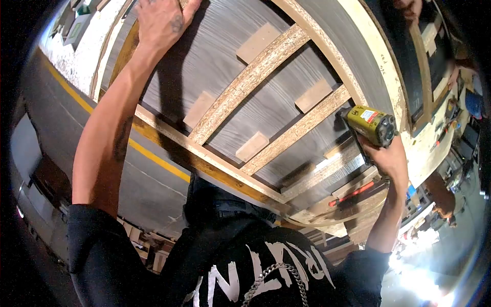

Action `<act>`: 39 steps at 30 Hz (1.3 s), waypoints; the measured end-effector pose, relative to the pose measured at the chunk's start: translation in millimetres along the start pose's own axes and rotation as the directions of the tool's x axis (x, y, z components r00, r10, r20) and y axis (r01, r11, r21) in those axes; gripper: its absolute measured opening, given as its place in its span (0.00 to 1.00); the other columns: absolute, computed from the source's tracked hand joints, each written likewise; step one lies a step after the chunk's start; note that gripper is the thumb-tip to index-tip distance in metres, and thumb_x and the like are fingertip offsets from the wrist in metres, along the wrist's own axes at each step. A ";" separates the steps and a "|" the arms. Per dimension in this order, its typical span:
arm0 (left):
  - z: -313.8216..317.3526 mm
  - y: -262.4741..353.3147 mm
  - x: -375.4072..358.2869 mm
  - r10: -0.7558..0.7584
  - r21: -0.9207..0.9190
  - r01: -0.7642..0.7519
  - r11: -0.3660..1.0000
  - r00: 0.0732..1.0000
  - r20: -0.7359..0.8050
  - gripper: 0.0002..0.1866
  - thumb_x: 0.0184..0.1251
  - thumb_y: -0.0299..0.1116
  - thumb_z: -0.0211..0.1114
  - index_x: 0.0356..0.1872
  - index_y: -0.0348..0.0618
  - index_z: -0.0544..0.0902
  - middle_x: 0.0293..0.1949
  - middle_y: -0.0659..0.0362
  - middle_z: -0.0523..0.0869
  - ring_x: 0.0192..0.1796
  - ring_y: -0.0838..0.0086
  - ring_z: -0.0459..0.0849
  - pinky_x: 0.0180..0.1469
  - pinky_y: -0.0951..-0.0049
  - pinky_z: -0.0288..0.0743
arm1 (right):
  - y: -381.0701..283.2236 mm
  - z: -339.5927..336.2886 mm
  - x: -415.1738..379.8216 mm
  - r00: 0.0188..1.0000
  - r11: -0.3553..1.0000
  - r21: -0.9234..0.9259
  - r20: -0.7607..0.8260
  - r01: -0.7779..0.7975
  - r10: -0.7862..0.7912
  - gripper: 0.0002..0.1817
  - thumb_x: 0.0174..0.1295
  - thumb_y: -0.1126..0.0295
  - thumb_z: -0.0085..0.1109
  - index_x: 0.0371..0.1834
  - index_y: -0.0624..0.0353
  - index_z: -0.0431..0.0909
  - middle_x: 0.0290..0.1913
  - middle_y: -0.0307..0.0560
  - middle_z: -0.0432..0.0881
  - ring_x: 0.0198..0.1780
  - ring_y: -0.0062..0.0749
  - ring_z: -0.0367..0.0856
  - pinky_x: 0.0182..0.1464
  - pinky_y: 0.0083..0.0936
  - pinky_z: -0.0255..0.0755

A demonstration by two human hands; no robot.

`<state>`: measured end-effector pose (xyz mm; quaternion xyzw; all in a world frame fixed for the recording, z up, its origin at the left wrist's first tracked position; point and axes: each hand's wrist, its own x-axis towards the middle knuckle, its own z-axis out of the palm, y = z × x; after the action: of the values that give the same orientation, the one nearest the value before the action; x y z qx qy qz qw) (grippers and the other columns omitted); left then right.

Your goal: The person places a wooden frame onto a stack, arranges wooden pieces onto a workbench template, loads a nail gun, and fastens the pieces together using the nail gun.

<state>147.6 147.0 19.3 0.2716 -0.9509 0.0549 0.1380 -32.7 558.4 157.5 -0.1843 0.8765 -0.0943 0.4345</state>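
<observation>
My left hand (162, 24) reaches to the top edge of the view. Its thumb and fingers straddle a chipboard slat (183, 3), and the fingertips are cut off. In my right hand (387, 153) is a yellow-green nail gun (372, 124), its nose close to the side rail (335, 53) of a wooden frame. Chipboard crosspieces (255, 79) span this frame over a grey wood-grained panel (209, 51). Small wood blocks (313, 95) sit on the panel beside the crosspieces.
A red-handled tool (353, 194) lies by the frame's near right corner. Another framed panel (422, 66) and another person's hand (409, 7) are at the upper right. Yellow lines (158, 161) mark the floor on the left. A bright light (422, 284) glares at lower right.
</observation>
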 end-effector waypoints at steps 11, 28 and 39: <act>-10.7 5.0 1.7 -0.034 -0.034 0.037 0.999 0.997 0.074 0.38 0.66 0.53 0.60 0.65 0.29 0.64 0.56 0.38 0.70 0.58 0.45 0.68 0.61 0.48 0.60 | -9.9 1.6 2.9 0.997 0.998 -0.044 0.072 0.045 -0.042 0.23 0.53 0.71 0.71 0.53 0.65 0.79 0.48 0.52 0.85 0.49 0.32 0.83 0.55 0.27 0.74; -3.9 6.1 -3.0 -0.076 0.019 0.074 0.997 0.992 0.100 0.38 0.67 0.51 0.59 0.68 0.32 0.62 0.59 0.38 0.67 0.61 0.45 0.65 0.63 0.48 0.59 | -12.7 -35.2 20.3 0.998 0.999 -0.009 0.059 -0.033 0.033 0.26 0.53 0.62 0.71 0.55 0.59 0.80 0.50 0.50 0.86 0.52 0.32 0.84 0.57 0.29 0.74; 0.2 5.4 -3.0 -0.073 0.028 0.071 0.997 0.994 0.083 0.37 0.68 0.50 0.58 0.68 0.32 0.62 0.60 0.38 0.67 0.62 0.45 0.65 0.63 0.48 0.58 | 10.5 -7.2 16.9 0.991 0.990 -0.045 0.011 0.134 -0.134 0.23 0.51 0.60 0.70 0.50 0.56 0.83 0.47 0.55 0.84 0.51 0.44 0.82 0.56 0.35 0.73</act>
<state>147.0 153.0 18.1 0.3097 -0.9446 0.0504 0.0962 -50.4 561.3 146.1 -0.2529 0.8625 -0.1023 0.4262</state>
